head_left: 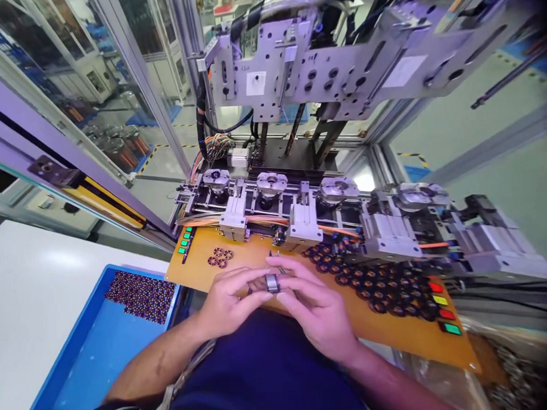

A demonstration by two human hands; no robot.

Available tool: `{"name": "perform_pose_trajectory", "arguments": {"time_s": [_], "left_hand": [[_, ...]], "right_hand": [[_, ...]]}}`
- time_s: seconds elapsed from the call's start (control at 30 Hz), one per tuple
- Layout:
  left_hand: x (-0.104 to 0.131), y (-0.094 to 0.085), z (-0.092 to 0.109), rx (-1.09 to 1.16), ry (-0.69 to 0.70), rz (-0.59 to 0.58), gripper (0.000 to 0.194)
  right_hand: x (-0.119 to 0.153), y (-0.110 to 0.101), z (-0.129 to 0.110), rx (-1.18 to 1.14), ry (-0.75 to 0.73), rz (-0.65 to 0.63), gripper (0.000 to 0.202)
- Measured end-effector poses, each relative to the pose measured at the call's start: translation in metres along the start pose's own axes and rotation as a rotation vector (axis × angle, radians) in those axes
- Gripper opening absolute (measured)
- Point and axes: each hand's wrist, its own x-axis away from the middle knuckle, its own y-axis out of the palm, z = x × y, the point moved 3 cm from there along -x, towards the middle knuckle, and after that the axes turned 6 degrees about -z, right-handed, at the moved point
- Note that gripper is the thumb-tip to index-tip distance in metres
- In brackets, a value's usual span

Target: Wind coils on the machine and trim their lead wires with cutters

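In front of my body, over the near edge of the orange panel, both hands hold a small ring-shaped metal part with dark edges, like a motor stator core. My left hand grips it from the left with thumb and fingers. My right hand pinches its right side, thumb below and fingers above. Two small dark pointed tips show just beyond the right fingertips; what they belong to is hidden. A small group of dark rings with copper-coloured spots lies beyond my left hand.
Many dark round parts cover the panel's right side, near coloured buttons. Metal fixtures line the back beneath an overhead plate. At left, a blue tray holds small rings on a white table.
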Motion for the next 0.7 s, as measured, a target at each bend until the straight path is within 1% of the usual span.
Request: {"name": "perform_pose_trajectory", "arguments": {"time_s": [0.07, 0.1, 0.17, 0.2, 0.27, 0.33, 0.4, 0.43, 0.5, 0.57, 0.7], "left_hand": [[0.004, -0.003, -0.008, -0.005, 0.013, 0.049, 0.035], [0.007, -0.005, -0.016, -0.009, 0.002, 0.088, 0.038], [0.017, -0.01, -0.037, -0.02, -0.063, 0.209, 0.044], [0.023, -0.014, -0.05, -0.028, -0.114, 0.29, 0.044], [0.037, -0.023, -0.076, -0.046, -0.222, 0.458, 0.042], [0.051, -0.028, -0.098, -0.061, -0.298, 0.568, 0.04], [0.062, -0.032, -0.112, -0.075, -0.331, 0.613, 0.04], [0.067, -0.032, -0.116, -0.079, -0.339, 0.622, 0.04], [0.074, -0.033, -0.122, -0.082, -0.357, 0.645, 0.041], [0.078, -0.034, -0.126, -0.08, -0.375, 0.661, 0.042], [0.079, -0.037, -0.13, -0.063, -0.408, 0.673, 0.044]], "right_hand": [[-0.008, 0.0, 0.0, 0.037, -0.012, -0.04, 0.014], [-0.015, -0.003, 0.0, 0.074, -0.029, -0.073, 0.014], [-0.037, -0.014, 0.003, 0.167, -0.081, -0.143, 0.016], [-0.053, -0.023, 0.007, 0.216, -0.106, -0.163, 0.016], [-0.091, -0.045, 0.02, 0.305, -0.144, -0.164, 0.017], [-0.134, -0.067, 0.038, 0.408, -0.167, -0.143, 0.016], [-0.172, -0.082, 0.057, 0.495, -0.183, -0.155, 0.017], [-0.188, -0.086, 0.066, 0.531, -0.191, -0.178, 0.017], [-0.209, -0.089, 0.081, 0.594, -0.206, -0.242, 0.018], [-0.219, -0.089, 0.09, 0.647, -0.219, -0.312, 0.02], [-0.217, -0.088, 0.096, 0.741, -0.233, -0.425, 0.023]]}}
